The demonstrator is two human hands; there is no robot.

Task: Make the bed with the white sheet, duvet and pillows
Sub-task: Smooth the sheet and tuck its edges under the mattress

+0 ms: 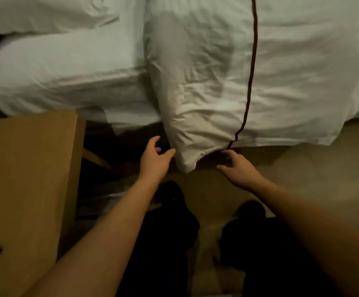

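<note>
A white duvet (pixel 217 71) with a thin dark piping line covers the bed and hangs over its near edge. Its corner droops to a point between my hands. My left hand (pixel 156 159) is just left of that corner, fingers apart, thumb touching the cloth. On the right, my right hand (pixel 236 166) lies palm down with its fingertips at the duvet's hem where the piping ends, holding nothing. A white pillow (pixel 52 13) lies at the upper left. The white sheet (pixel 67 78) covers the mattress corner on the left.
A tan wooden bedside table (pixel 24 179) stands close on my left, next to the bed. Beige floor (pixel 313 163) stretches out on the right. My dark-clothed legs and feet (pixel 174 200) stand right below the duvet corner. The gap between table and bed is dark.
</note>
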